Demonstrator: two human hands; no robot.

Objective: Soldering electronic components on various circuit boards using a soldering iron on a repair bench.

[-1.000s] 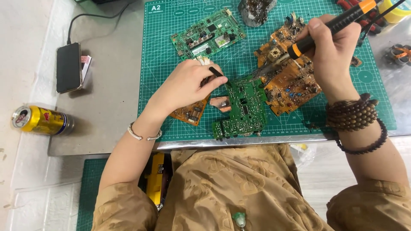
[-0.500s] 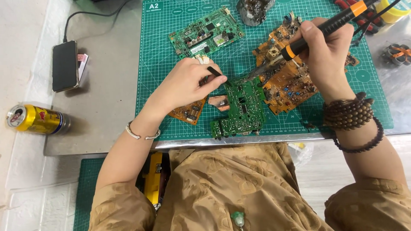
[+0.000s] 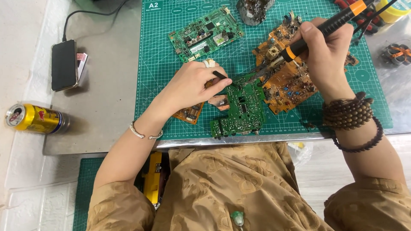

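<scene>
Hands: right hand (image 3: 327, 53) closed around a soldering iron (image 3: 319, 32), tip down at the top edge of a green circuit board (image 3: 242, 107); left hand (image 3: 192, 83) pinches a thin black tool (image 3: 220, 75) at the same board.
Board: lies flat near the front edge of the cutting mat (image 3: 180, 115).
Mat: green, gridded; orange boards (image 3: 289, 81) just right, another green board (image 3: 205, 34) behind.
Bench: grey metal top (image 3: 107, 98); phone (image 3: 64, 65) on cable and yellow can (image 3: 36, 119) well left.

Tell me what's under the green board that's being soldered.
The green board lies on the green cutting mat, its right edge against the orange board. A small brown piece pokes out at its left. Anything beneath the board itself is hidden.
</scene>
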